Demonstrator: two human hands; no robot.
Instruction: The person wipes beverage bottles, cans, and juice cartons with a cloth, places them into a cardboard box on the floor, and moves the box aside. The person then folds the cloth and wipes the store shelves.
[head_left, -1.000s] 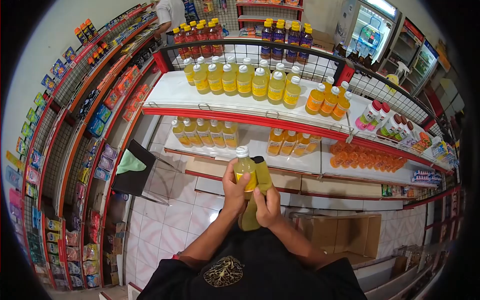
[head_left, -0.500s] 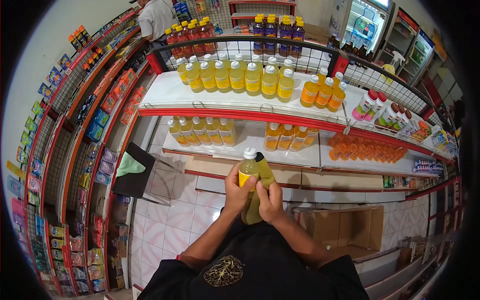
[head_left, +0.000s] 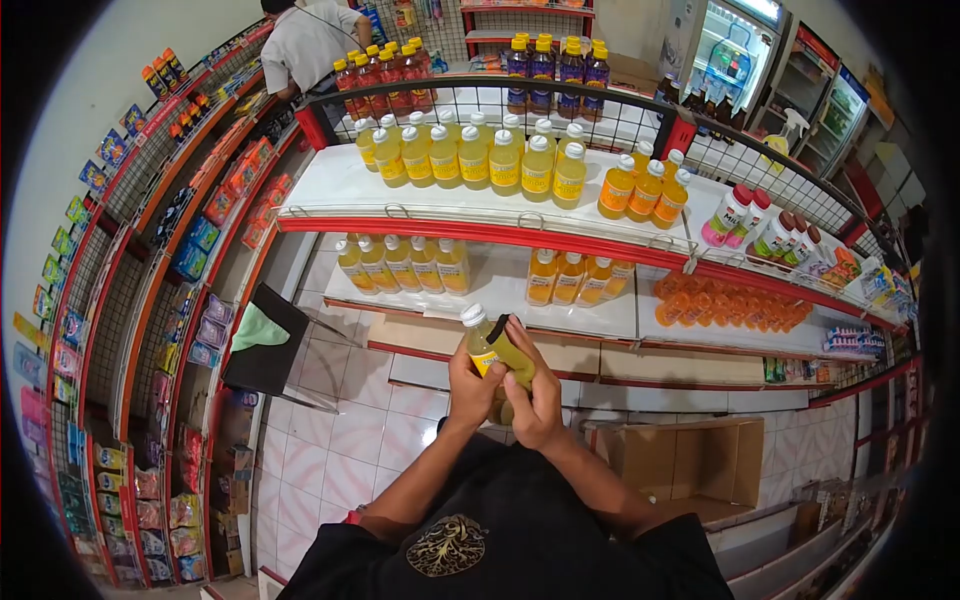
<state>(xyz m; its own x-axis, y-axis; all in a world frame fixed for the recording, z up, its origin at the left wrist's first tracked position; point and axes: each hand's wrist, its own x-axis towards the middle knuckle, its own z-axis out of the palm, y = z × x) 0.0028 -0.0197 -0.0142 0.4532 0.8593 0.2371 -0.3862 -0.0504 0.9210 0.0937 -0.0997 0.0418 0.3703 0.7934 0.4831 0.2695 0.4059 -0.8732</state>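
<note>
My left hand (head_left: 472,388) is wrapped round a white-capped bottle of pale yellow drink (head_left: 481,345), which tilts a little to the left. An olive-green cloth (head_left: 514,357) with a dark edge lies against the bottle's right side, and my right hand (head_left: 537,400) holds it there with closed fingers. Beyond my hands, similar yellow bottles (head_left: 504,165) stand in rows on the upper shelf (head_left: 330,185), beside a few orange ones (head_left: 641,195). More bottles (head_left: 398,265) are on the lower shelf. The bottle's lower part is hidden by my fingers.
An open cardboard box (head_left: 715,462) sits on the floor at the right. At the left are a black chair (head_left: 262,350) with a light green cloth (head_left: 259,329) and long stocked racks. A person in a white shirt (head_left: 308,45) is at the back left.
The bottle has tipped leftward, and my right hand has moved up with the cloth against its side. The person at the back shows more fully, now leaning over the left racks.
</note>
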